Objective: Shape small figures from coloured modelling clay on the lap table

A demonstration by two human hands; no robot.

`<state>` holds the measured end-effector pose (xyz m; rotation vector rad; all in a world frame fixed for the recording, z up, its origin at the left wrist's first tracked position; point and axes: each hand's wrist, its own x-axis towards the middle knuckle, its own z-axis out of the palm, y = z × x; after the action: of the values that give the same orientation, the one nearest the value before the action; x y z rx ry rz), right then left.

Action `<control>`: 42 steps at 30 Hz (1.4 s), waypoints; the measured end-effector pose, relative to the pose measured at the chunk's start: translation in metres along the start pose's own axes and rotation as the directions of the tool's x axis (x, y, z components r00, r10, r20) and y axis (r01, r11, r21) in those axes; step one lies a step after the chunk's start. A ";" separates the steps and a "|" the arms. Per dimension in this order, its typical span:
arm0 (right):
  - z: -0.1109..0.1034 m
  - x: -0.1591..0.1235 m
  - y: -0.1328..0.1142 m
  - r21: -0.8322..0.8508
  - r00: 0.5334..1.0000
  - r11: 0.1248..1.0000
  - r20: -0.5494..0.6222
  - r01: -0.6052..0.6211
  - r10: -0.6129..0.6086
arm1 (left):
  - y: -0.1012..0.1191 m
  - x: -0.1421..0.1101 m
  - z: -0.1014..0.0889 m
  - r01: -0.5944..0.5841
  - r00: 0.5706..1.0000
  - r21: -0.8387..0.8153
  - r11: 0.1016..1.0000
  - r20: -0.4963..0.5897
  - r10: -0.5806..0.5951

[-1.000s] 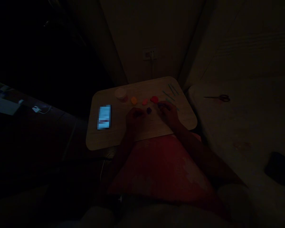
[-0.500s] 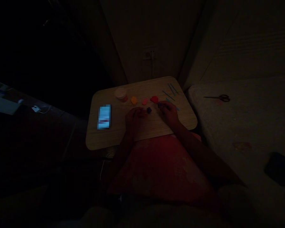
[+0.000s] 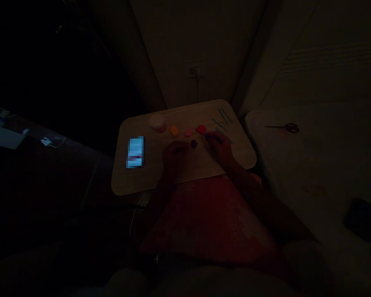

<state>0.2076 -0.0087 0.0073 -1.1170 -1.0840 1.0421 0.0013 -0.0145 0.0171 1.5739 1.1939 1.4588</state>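
The scene is very dim. On the small wooden table, a dark purple lump of modelling clay lies between my hands. My left hand is stretched out beside it, fingertips at its left edge; whether they touch it I cannot tell. Thumb and fingers of my right hand pinch a smaller dark purple piece of clay. Just beyond the hands are a yellow-orange clay lump, a pink one and a red one, the red one nearest my right fingertips.
A lidded tub stands at the back left, a lit phone in front of it. Several thin blue-green sticks lie at the back right. Scissors rest on the pale surface to the right. Behind the table is a wall socket.
The fingers of my left hand have drawn closer together and straightened toward the purple lump. My right hand has barely moved and keeps its pinch. The picture has become darker.
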 end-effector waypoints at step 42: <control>-0.001 0.001 0.004 -0.024 1.000 1.000 -0.010 0.003 -0.003 | 0.000 -0.001 0.000 0.188 0.977 -0.017 0.982 -0.097 -0.189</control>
<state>0.2082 -0.0068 0.0035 -1.1382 -1.0918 1.0229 0.0019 -0.0154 0.0170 1.3565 1.3533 1.4280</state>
